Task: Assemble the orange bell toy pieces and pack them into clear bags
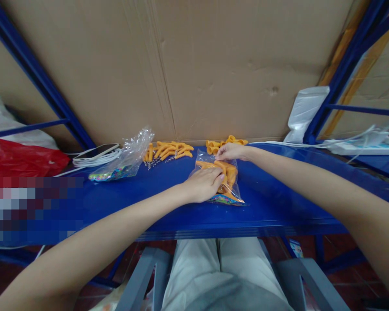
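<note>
A clear plastic bag (236, 190) lies on the blue tabletop with several orange plastic pieces (231, 172) inside and a colourful printed card (225, 199) at its near end. My left hand (205, 183) rests across the bag's left side, gripping it, thumb toward the middle; its fingertips are partly hidden. At the bag's far edge, my right hand (230, 151) has its thumb and fingers pinched together on the plastic. Just behind that hand sits a small pile of orange cone-like parts (232, 140). Left of the bag are several orange handle-like pieces with metal spirals (170, 149).
Another clear bag with a colourful card (126, 162) lies to the left, near coiled white cable (97, 160) and a red plastic bag (26, 157). Cardboard (214, 73) stands behind the table (266, 207). A white pouch (306, 112) leans at the right blue post, beside a white cable.
</note>
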